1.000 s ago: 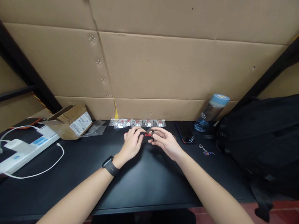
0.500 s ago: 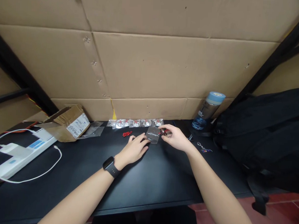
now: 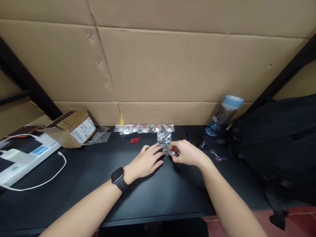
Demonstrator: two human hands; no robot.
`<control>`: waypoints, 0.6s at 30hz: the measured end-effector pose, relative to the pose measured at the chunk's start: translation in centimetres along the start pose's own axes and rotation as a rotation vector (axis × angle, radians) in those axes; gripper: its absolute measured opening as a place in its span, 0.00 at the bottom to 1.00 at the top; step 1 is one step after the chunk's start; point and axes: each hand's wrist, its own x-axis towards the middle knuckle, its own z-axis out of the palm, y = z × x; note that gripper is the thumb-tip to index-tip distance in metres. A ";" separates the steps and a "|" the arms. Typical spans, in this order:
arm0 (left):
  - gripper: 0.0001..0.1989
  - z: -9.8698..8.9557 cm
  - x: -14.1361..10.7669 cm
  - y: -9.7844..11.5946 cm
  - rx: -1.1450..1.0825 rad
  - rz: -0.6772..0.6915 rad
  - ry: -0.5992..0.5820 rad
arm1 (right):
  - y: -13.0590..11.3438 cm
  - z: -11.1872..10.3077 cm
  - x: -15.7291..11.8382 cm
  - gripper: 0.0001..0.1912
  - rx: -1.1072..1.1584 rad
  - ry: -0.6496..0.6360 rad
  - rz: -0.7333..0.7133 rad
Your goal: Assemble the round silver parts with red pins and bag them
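My right hand [image 3: 187,152] is closed in a pinch on a small round shiny disc with red on it [image 3: 174,152], low over the black table [image 3: 155,194]. A crinkled clear plastic bag [image 3: 164,137] lies just beyond both hands. My left hand [image 3: 147,161], a dark watch on its wrist, rests flat with fingers apart; its fingertips touch the bag's near end. To the left of them lies a small bundle of red cord [image 3: 135,140]. Behind, several similar round items in clear wrappers [image 3: 145,128] form a row along the cardboard wall.
At left stand an opened cardboard box [image 3: 69,129] and a white power strip [image 3: 29,159] with a white cable. A blue-lidded bottle [image 3: 224,115], a small charm on a strap [image 3: 219,156] and a black backpack [image 3: 281,147] are on the right.
My right hand has come slightly nearer to me with the round disc. The plastic bag's surface now looks more crinkled and bright. My left hand has shifted a little right and down in view.
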 end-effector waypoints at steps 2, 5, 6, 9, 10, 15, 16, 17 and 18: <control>0.21 0.1 0.0 0.1 -0.011 -0.012 -0.024 | -0.1 0.1 0.0 0.09 -0.016 -0.022 -0.010; 0.21 0.1 0.1 0.7 -0.011 -0.051 -0.019 | -0.2 0.4 0.0 0.08 -0.044 -0.034 -0.006; 0.21 0.1 0.1 1.0 -0.014 -0.054 -0.020 | -0.1 0.4 0.0 0.08 -0.051 -0.034 -0.003; 0.23 -0.1 0.1 1.4 -0.022 -0.044 -0.039 | 0.2 0.5 0.2 0.08 -0.051 -0.031 -0.006; 0.23 -0.2 0.0 1.5 -0.026 -0.036 -0.047 | 0.3 0.5 0.3 0.08 -0.043 -0.031 -0.010; 0.22 -0.7 -0.5 1.2 -0.064 -0.005 -0.064 | 1.1 1.1 0.8 0.08 -0.009 0.002 -0.014; 0.22 -0.7 -0.5 1.1 -0.062 -0.007 -0.062 | 1.2 1.4 1.0 0.08 -0.009 0.018 -0.009; 0.22 -0.7 -0.6 1.1 -0.057 -0.009 -0.062 | 1.3 1.6 1.2 0.08 -0.007 0.035 -0.002; 0.22 -0.7 -0.6 1.1 -0.049 -0.012 -0.062 | 1.3 1.9 1.4 0.09 -0.002 0.054 0.003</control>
